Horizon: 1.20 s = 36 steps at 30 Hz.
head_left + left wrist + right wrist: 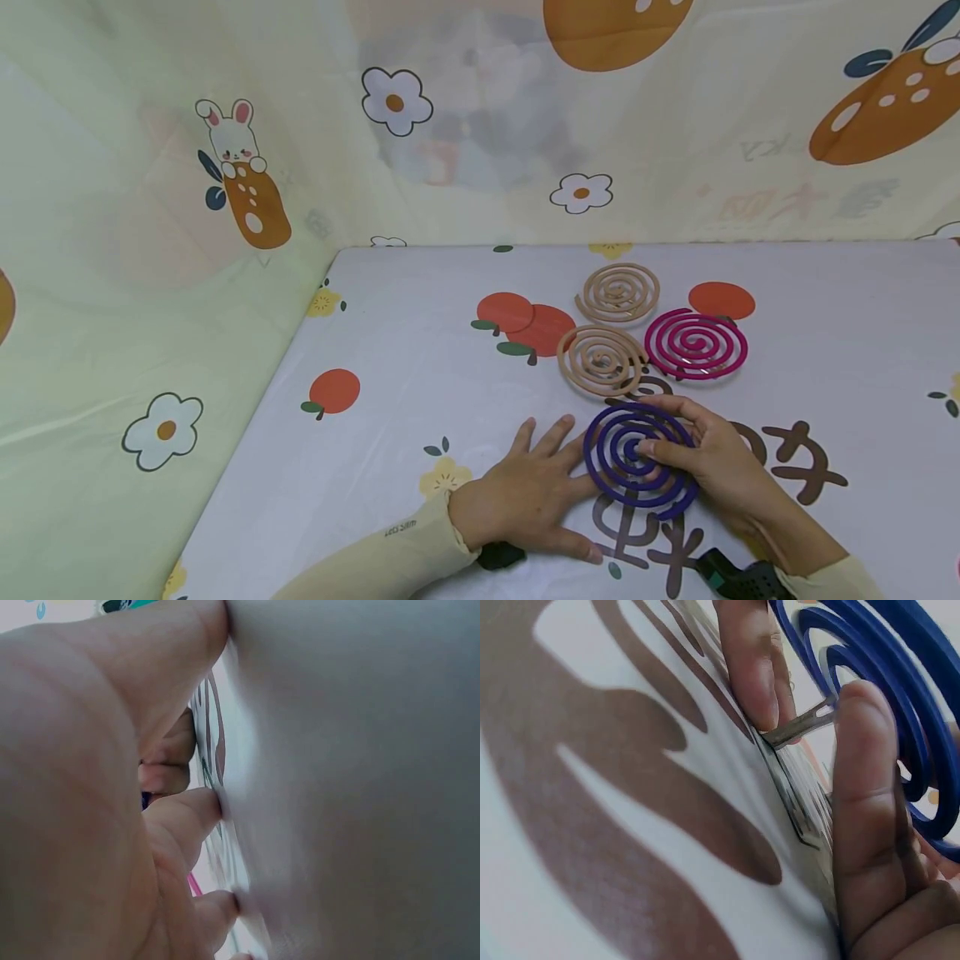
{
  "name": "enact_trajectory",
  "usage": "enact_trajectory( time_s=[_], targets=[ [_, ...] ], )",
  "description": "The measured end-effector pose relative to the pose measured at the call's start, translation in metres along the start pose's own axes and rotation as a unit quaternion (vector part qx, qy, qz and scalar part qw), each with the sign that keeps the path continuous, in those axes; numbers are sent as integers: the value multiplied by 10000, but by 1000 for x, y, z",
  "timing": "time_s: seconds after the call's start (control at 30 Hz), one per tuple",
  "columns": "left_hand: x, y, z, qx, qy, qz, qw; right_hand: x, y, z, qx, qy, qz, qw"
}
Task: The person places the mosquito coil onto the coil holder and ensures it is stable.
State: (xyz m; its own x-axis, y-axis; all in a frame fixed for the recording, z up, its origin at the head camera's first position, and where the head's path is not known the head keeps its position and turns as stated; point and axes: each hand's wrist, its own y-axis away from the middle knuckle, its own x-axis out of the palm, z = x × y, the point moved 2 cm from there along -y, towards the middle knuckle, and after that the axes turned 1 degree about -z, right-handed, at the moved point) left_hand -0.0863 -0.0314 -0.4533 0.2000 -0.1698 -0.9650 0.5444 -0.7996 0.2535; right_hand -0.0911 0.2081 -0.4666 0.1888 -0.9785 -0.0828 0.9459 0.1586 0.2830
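Observation:
A dark blue mosquito coil [609, 429] is tilted up above the tabletop in front of the person. The right hand [723, 467] grips it, thumb at its centre and other fingers behind. In the right wrist view, a thin metal stand [799, 727] slants up toward the middle of the blue coil [922, 697]. Its flat base lies on the cloth, partly hidden, with a fingertip against it. The left hand [528, 496] rests palm down with fingers spread, its fingertips reaching the coil's left edge. Whether they touch the stand is hidden.
Beyond the blue coil lie two tan coils [617, 293] and a magenta coil [738, 350], close together. The table has a white printed cloth [405, 333]. A patterned cream curtain [480, 167] rises at the back and left.

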Motion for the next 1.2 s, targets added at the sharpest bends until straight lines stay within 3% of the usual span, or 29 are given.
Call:
enact_trajectory(
  time_s=[0.17,0.53,0.9,1.2],
  targets=[
    [-1,0,0,25,-38,-48,10000,-2,-1,0,28,-123,-190,9997],
    [0,0,0,-13,19,17,10000,1,-2,-2,139,134,-109,9998],
    [-2,1,1,-14,-5,20,10000,5,-1,2,-61,30,-111,9999],
    [-1,1,0,2,-21,16,10000,3,0,0,55,129,-213,9997]
  ],
)
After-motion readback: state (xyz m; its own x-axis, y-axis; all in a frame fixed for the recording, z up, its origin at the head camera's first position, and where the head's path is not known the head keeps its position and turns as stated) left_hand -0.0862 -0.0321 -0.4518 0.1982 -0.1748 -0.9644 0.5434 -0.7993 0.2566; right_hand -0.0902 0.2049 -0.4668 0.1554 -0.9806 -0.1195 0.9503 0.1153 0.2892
